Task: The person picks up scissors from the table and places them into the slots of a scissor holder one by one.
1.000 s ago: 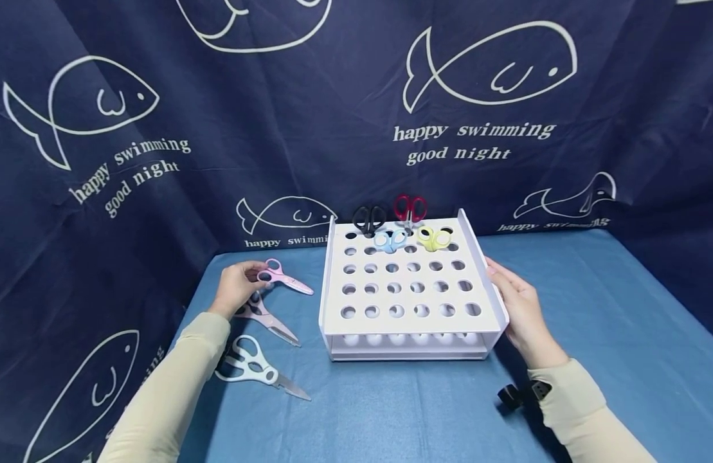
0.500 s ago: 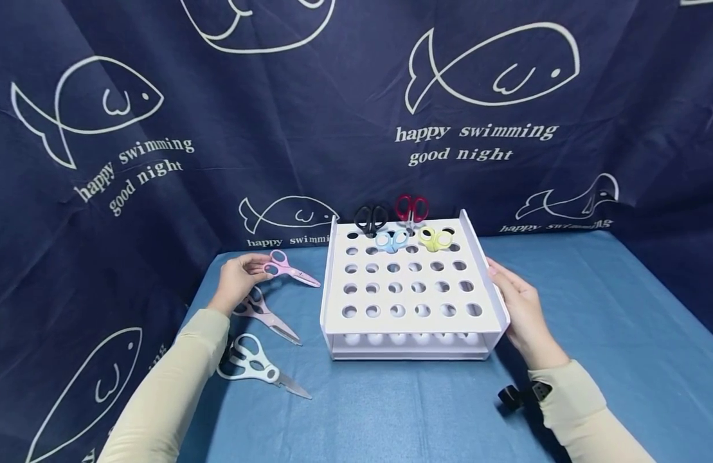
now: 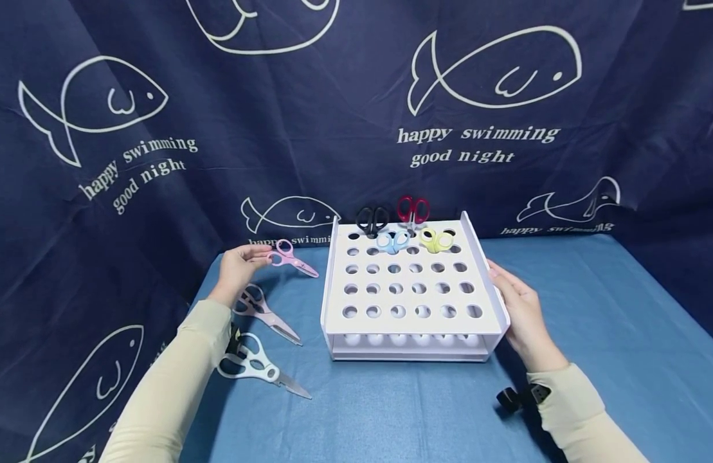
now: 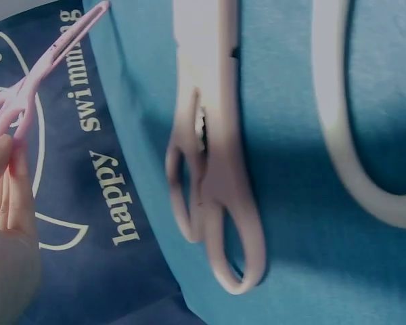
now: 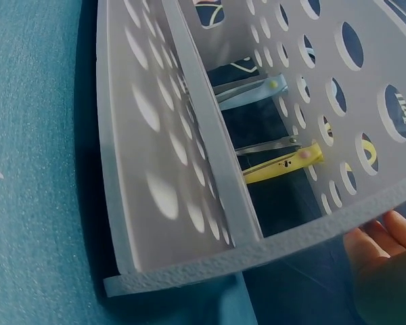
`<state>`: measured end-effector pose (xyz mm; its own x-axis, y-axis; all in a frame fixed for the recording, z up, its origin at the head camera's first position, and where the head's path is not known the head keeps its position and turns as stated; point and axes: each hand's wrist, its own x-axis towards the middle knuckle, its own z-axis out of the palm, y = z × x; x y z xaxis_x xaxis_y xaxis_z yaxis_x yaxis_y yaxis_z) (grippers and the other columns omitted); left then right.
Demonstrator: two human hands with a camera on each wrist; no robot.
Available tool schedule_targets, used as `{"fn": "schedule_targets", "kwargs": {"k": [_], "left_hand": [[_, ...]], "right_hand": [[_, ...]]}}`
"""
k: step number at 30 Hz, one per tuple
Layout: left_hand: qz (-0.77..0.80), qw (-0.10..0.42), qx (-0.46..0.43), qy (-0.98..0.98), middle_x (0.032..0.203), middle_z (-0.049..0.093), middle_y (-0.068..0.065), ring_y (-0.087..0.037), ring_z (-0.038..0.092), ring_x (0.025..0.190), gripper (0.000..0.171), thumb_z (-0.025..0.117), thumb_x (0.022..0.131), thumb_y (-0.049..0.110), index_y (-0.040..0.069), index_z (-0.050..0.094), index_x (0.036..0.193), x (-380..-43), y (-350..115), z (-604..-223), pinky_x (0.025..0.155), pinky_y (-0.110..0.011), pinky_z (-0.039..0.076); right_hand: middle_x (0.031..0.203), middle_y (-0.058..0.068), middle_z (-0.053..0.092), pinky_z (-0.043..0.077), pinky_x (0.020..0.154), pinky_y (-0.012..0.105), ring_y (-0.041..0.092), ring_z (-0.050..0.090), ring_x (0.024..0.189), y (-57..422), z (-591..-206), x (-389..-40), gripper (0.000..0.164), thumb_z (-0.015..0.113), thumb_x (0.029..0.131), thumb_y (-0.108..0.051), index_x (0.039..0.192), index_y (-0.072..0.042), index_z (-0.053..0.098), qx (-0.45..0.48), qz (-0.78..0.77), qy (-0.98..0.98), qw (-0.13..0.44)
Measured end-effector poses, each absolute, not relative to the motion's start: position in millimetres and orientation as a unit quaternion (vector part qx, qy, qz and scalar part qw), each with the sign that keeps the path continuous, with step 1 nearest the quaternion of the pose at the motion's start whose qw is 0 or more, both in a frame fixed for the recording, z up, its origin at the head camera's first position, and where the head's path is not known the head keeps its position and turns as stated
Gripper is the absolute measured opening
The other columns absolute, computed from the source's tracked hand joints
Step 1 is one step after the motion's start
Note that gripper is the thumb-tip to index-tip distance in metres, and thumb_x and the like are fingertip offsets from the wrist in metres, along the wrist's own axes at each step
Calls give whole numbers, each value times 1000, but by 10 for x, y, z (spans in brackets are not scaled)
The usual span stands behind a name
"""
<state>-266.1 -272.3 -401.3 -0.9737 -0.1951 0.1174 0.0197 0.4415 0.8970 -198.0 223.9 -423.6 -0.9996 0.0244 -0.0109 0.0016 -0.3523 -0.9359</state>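
Observation:
Thumb and fingertips of my left hand [image 3: 236,270] pinch a small pair of pink scissors [image 3: 301,264] by the handle loops, blades slanting down to the right; in the left wrist view the scissors [image 4: 44,64] show at upper left. Pale pink kitchen scissors [image 3: 269,317] and white kitchen scissors [image 3: 267,373] lie below on the cloth. My right hand [image 3: 524,308] rests against the right side wall of a white holed rack [image 3: 362,300], fingers along its outside. Black scissors [image 3: 372,226], red scissors [image 3: 412,222], light blue scissors [image 3: 393,245] and yellow scissors [image 3: 433,243] stand in its back holes.
A blue cloth [image 3: 391,411] covers the table. Behind it hangs a dark blue curtain [image 3: 344,141] with white fish and lettering. The rack has raised side walls and a lower shelf [image 5: 155,189]. A black wrist camera [image 3: 509,400] sits by the right cuff.
My left hand has risen and moved slightly right and away with the pink scissors, clear of the pale pink pair below. The right hand has stayed at the rack.

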Motion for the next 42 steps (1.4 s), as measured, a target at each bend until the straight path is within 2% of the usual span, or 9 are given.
{"fn": "schedule_targets", "kwargs": {"k": [7, 16, 23, 27, 30, 31, 35, 42], "left_hand": [[-503, 135, 45, -852, 106, 68, -25, 11, 63, 72, 30, 73, 84, 2, -4, 69, 113, -2701, -2673, -3911, 65, -6, 49], [-481, 183, 24, -857, 100, 71, -20, 12, 63, 70, 26, 76, 83, 8, -1, 73, 107, -2712, -2605, -3716, 63, -6, 48], [-481, 195, -1, -855, 102, 71, -22, 11, 63, 75, 27, 75, 84, 9, -1, 73, 109, -2608, -2548, -3450, 69, -6, 49], [-500, 197, -6, -843, 93, 76, -3, 8, 64, 78, 30, 75, 84, 12, -1, 72, 111, -2579, -2514, -3297, 74, -7, 50], [-502, 205, -9, -840, 83, 73, 18, 8, 64, 79, 33, 77, 83, 17, 1, 72, 110, -2616, -2514, -3248, 77, -10, 51], [-499, 205, -10, -842, 82, 72, 20, 8, 64, 80, 33, 77, 83, 18, 1, 72, 111, -2615, -2493, -3218, 77, -10, 51], [-492, 205, -11, -846, 85, 74, 17, 7, 64, 83, 31, 77, 83, 19, 5, 73, 110, -2598, -2379, -3085, 79, -11, 51], [-523, 224, -24, -822, 82, 73, 19, 5, 67, 79, 28, 77, 82, 10, 1, 73, 108, -2531, -2252, -2834, 77, -10, 51]], "right_hand": [[105, -13, 72, 57, 75, 18, 2, 68, 90, 2229, -4228, -1977, 41, 61, 96, -26, 135, -14, 58, -11, 823, -567, 6], [106, -14, 72, 56, 75, 18, 1, 68, 92, 2240, -4242, -1978, 41, 61, 96, -27, 135, -14, 58, -14, 823, -568, 8], [109, -14, 71, 56, 78, 18, 1, 67, 95, 2231, -4255, -1962, 41, 59, 97, -25, 136, -12, 56, -8, 826, -563, 10], [108, -14, 71, 56, 77, 18, 1, 68, 94, 2234, -4242, -1968, 41, 59, 97, -25, 136, -12, 57, -5, 827, -562, 12], [107, -13, 72, 56, 76, 19, 2, 68, 92, 2241, -4238, -1973, 40, 60, 97, -25, 135, -13, 58, -5, 828, -561, 9], [107, -13, 72, 57, 75, 19, 2, 68, 92, 2247, -4237, -1972, 40, 60, 97, -25, 135, -14, 58, -6, 827, -562, 10], [106, -14, 72, 57, 74, 19, 1, 68, 91, 2270, -4231, -1969, 40, 60, 97, -25, 135, -15, 58, -6, 823, -568, 13], [106, -14, 72, 57, 74, 19, 1, 68, 91, 2245, -4250, -1971, 40, 60, 97, -26, 135, -14, 58, -2, 824, -566, 10]]}}
